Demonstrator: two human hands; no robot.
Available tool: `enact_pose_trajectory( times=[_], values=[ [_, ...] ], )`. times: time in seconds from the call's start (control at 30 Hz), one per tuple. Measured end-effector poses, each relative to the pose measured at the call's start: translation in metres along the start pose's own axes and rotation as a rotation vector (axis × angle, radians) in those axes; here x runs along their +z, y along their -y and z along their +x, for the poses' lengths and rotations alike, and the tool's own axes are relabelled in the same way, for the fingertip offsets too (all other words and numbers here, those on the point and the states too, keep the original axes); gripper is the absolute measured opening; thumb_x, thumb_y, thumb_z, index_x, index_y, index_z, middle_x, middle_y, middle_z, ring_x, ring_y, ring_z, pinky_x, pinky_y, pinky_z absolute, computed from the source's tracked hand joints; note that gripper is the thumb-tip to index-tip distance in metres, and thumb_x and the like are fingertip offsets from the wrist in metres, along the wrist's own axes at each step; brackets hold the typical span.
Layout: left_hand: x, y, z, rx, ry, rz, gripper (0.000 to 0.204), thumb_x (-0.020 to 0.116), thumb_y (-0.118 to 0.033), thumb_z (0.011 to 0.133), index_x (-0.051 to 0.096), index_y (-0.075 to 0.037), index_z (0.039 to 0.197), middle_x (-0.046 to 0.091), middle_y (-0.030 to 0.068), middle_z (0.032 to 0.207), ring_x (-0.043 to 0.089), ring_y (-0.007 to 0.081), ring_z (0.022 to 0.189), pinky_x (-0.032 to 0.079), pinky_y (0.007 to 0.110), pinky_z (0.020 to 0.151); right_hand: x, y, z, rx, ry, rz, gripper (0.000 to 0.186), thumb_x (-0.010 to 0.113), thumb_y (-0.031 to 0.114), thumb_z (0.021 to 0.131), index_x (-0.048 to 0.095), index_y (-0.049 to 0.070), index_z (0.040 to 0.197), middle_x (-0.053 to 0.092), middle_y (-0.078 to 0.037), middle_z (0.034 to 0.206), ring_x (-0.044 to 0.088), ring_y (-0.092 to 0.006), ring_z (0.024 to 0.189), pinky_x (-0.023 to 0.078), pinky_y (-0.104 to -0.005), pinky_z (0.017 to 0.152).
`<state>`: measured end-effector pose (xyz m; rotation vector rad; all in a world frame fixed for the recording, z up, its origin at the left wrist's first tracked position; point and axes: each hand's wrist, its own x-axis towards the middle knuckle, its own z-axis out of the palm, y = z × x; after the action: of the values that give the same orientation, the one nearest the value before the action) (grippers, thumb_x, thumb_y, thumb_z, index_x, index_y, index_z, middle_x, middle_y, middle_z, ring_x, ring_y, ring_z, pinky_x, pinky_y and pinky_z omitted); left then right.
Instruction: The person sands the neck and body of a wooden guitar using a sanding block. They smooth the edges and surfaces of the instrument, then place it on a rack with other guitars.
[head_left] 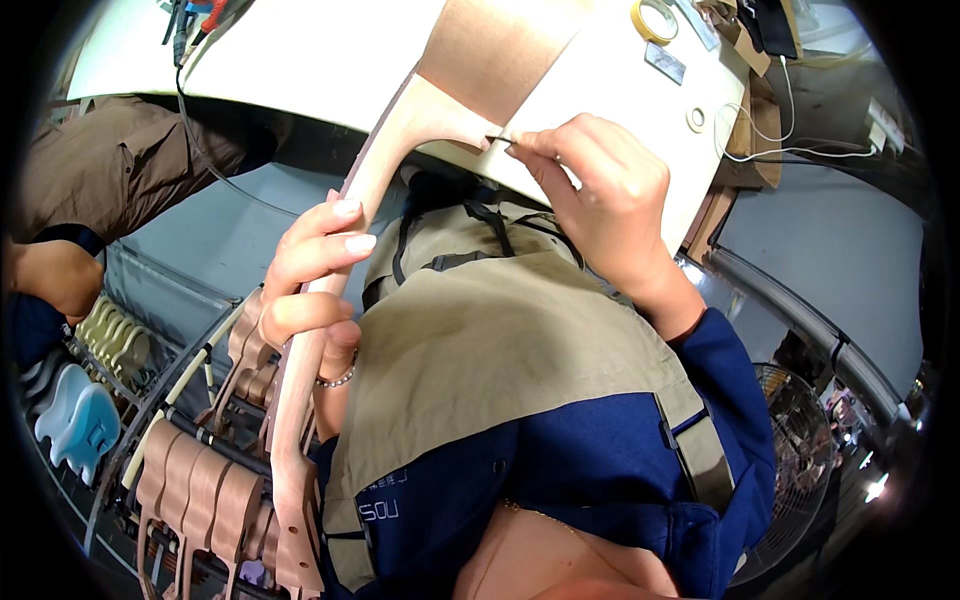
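Observation:
An unpainted wooden guitar [485,50] has its body at the top, over the white table, and its long neck runs down to a headstock [298,515] at the lower left. The fingers of my left hand [305,290] are wrapped round the middle of the neck. My right hand [600,200] is closed in a pinch on a thin dark piece [500,139] at the curved neck heel, near where it meets the body; I cannot make out exactly what the piece is.
Tape rolls [645,18], cords and tools lie on the white table [240,70]. Another person [95,185] is at left. Racks hold several wooden necks [190,470] and painted guitar bodies [80,420]. A fan [790,450] and curved rail [800,320] are at right.

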<state>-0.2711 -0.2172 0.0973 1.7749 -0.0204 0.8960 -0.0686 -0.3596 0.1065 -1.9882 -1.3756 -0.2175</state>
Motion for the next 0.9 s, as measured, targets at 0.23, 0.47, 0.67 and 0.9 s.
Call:
enact_pose_trajectory(
  times=[0.23,0.47,0.67,0.9],
  values=[
    [-0.005,0.001,0.001,0.016,0.031,0.011,0.016,0.053,-0.025,0.091,0.047,-0.010,0.089,0.058,0.0192,0.107,0.051,0.0387,0.111,0.034,0.052,0.101,-0.003,-0.003,0.001,0.008,0.016,0.035,0.011,0.071,0.007,0.066,0.062,0.010,0.071,0.054,-0.003,0.061,0.057,-0.0199,0.056,0.044,-0.0305,0.047],
    [-0.009,0.006,-0.001,0.043,0.045,0.089,0.028,0.049,-0.036,0.092,0.046,-0.009,0.086,0.057,0.0226,0.107,0.053,0.0420,0.107,0.040,0.057,0.091,-0.006,0.007,-0.004,-0.005,0.105,0.049,0.011,0.072,0.008,0.066,0.062,0.009,0.071,0.055,-0.003,0.061,0.057,-0.0196,0.056,0.044,-0.0306,0.047],
    [-0.009,0.007,-0.001,0.054,0.045,0.088,0.027,0.049,-0.036,0.092,0.046,-0.009,0.087,0.057,0.0229,0.106,0.053,0.0422,0.106,0.041,0.056,0.090,0.000,-0.001,0.004,-0.016,0.008,-0.032,0.009,0.070,0.008,0.067,0.061,0.010,0.070,0.050,-0.003,0.058,0.052,-0.0186,0.051,0.041,-0.0298,0.045],
    [-0.005,0.001,0.001,0.028,0.039,0.014,0.014,0.052,-0.023,0.091,0.046,-0.010,0.089,0.058,0.0206,0.106,0.051,0.0398,0.110,0.035,0.052,0.100,0.001,0.001,0.006,-0.056,-0.070,0.078,0.008,0.069,0.009,0.066,0.062,0.011,0.069,0.048,-0.002,0.057,0.051,-0.0177,0.049,0.040,-0.0301,0.044]
  ],
)
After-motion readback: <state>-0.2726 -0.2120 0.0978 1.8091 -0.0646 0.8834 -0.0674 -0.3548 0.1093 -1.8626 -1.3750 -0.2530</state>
